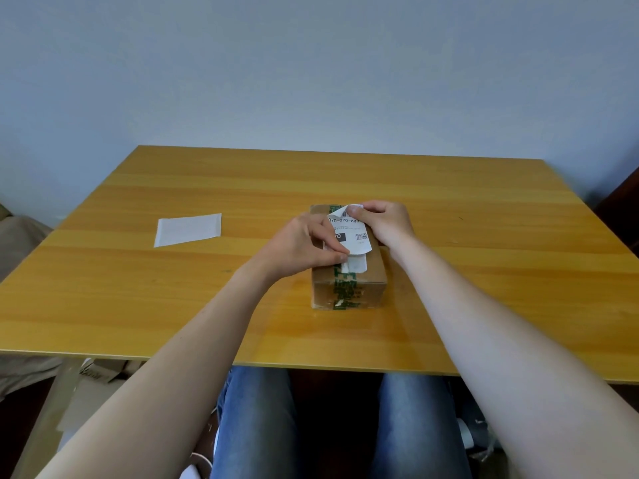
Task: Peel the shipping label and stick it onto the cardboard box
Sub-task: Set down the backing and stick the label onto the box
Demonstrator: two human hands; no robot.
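Observation:
A small cardboard box (pixel 371 288) with green printed tape stands on the wooden table, a little right of centre. A white shipping label (pixel 352 233) with black print and a small code lies over the box top, its edges curled up. My left hand (pixel 304 247) pinches the label's near left corner with thumb and fingers. My right hand (pixel 383 219) grips the label's far edge at the back of the box. A second white strip shows on the box top just under the label's near end.
A blank white backing sheet (pixel 188 229) lies flat on the table (pixel 138 288) to the left of the box. The table's front edge runs above my legs in jeans. Cardboard scraps lie on the floor at the lower left.

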